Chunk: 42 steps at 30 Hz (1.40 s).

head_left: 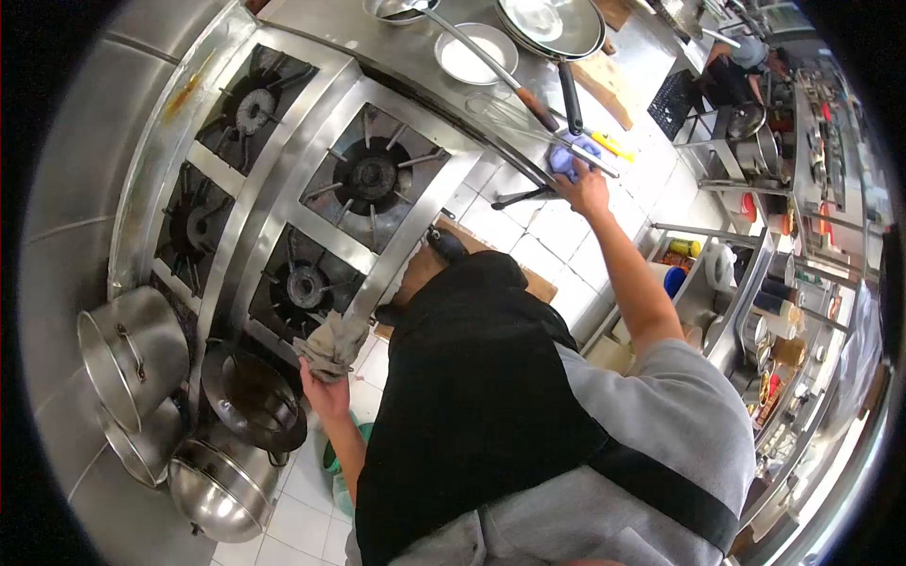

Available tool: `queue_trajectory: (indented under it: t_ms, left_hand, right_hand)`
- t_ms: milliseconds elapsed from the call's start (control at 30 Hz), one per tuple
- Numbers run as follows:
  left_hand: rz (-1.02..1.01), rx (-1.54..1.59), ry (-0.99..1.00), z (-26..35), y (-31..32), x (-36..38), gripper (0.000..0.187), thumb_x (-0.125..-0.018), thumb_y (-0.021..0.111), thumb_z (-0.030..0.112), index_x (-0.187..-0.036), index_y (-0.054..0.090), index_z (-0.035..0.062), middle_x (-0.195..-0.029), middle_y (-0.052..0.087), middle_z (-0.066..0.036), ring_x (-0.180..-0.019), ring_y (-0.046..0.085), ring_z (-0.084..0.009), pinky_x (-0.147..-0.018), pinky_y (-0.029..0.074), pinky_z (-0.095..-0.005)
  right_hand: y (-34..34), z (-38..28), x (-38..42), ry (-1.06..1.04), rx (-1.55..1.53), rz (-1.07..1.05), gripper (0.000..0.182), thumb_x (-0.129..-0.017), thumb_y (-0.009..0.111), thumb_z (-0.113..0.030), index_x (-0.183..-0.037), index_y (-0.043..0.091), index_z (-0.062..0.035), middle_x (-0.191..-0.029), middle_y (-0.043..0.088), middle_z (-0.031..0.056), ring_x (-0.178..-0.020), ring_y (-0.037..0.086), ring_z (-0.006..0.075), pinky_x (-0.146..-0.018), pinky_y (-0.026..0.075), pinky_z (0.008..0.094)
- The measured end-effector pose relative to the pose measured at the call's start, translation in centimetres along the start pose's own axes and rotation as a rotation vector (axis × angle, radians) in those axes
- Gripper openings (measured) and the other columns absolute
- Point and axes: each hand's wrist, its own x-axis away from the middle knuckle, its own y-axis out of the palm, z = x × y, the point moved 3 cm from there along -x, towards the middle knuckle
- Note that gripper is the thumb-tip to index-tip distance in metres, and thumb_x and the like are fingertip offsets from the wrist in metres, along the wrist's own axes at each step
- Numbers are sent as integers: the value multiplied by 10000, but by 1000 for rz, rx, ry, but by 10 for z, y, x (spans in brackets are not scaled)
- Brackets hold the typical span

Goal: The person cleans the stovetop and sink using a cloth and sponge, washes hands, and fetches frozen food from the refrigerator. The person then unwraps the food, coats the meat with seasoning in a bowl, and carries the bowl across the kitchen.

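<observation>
My left hand (327, 394) is closed round a crumpled grey-beige rag (332, 347), just off the front edge of the stove (330, 236). Over at the steel counter's edge, my right hand (583, 191) has its fingers closed on a blue-purple cloth (570, 158). A whisk (510, 118) lies by that cloth, its metal handle passing close to my fingers. Beside it a ladle with a brown wooden grip (536, 108) rests across a bowl of white contents (475, 54). A frying pan's black handle (570, 97) points toward my right hand.
Several gas burners (366, 177) fill the stove. Large steel pots (137, 354) and a dark wok (253, 396) crowd its near left end. Loaded shelves (755, 311) run along the right. Another person (746, 61) is at the far top right.
</observation>
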Motion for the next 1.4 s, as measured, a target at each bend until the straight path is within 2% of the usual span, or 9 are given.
queue_trajectory:
  t_ms: [300, 433, 567, 800, 867, 967, 1233, 1300, 1400]
  left_hand:
    - [122, -19, 126, -19, -36, 31, 462, -949, 466, 254, -1347, 347, 52, -1355, 412, -120, -1241, 399, -274, -1057, 300, -444]
    - [158, 29, 261, -1, -80, 60, 466, -955, 452, 273, -1360, 337, 73, -1362, 408, -121, -1238, 407, -273, -1043, 324, -443]
    - [143, 59, 347, 15, -82, 84, 474, -962, 430, 295, -1385, 315, 114, -1377, 392, -114, -1244, 403, -276, -1024, 343, -441]
    - [502, -40, 788, 103, -149, 203, 476, -940, 468, 305, -1320, 381, 31, -1279, 473, -116, -1153, 478, -249, -987, 375, -396]
    - [588, -78, 856, 131, -189, 242, 475, -936, 476, 314, -1305, 399, 25, -1257, 488, -118, -1134, 492, -244, -970, 391, -392]
    - [966, -281, 955, 157, -262, 286, 478, -920, 502, 360, -1249, 452, 17, -1215, 512, -122, -1108, 509, -246, -963, 398, -393]
    - [489, 361, 881, 171, -436, 242, 370, -926, 477, 292, -1145, 521, -2, -1163, 566, -129, -1053, 535, -282, -911, 434, -384]
    - [1166, -1035, 475, 179, -417, 232, 348, -913, 487, 231, -1150, 525, -21, -1164, 559, -179, -1059, 529, -290, -920, 417, -368]
    - [1021, -1234, 541, 198, -374, 206, 337, -907, 493, 191, -1168, 524, -19, -1152, 551, -232, -1049, 532, -318, -896, 414, -348]
  right_hand:
    - [-29, 16, -64, -191, -35, -108, 415, -705, 615, -329, -954, 608, 3, -819, 634, 210, -741, 618, 312, -667, 472, 409]
    - [-62, 11, -69, -110, -1244, -479, 216, -845, 506, -143, -977, 596, 1, -970, 604, 83, -904, 560, 149, -795, 438, 273]
    - [-50, 32, -79, 17, -1391, -274, 243, -821, 531, -154, -1012, 584, -12, -1006, 583, 63, -888, 548, 171, -775, 437, 280]
    - [-70, -173, -23, -136, -1880, -652, 543, -876, 485, -344, -1329, 404, -56, -1325, 463, 139, -1218, 435, 313, -1049, 296, 496]
    - [-60, -269, 19, -337, -1921, -1223, 515, -901, 471, -365, -1299, 439, -40, -1296, 496, 124, -1184, 466, 296, -1029, 320, 472]
    - [12, -391, 25, -195, -1716, -1019, 488, -912, 446, -371, -1246, 478, -16, -1217, 551, 127, -1115, 515, 269, -994, 365, 414]
    - [145, -671, 172, -458, -1251, -1335, 379, -888, 489, -274, -1165, 530, -17, -1080, 604, 104, -923, 590, 223, -822, 487, 368]
    - [177, -702, 193, -579, -1130, -1245, 356, -863, 545, -274, -1114, 569, -23, -1006, 625, 87, -837, 603, 206, -769, 492, 332]
    - [213, -732, 246, -779, -978, -1190, 339, -833, 605, -298, -1029, 625, -21, -901, 649, 103, -770, 607, 181, -731, 482, 303]
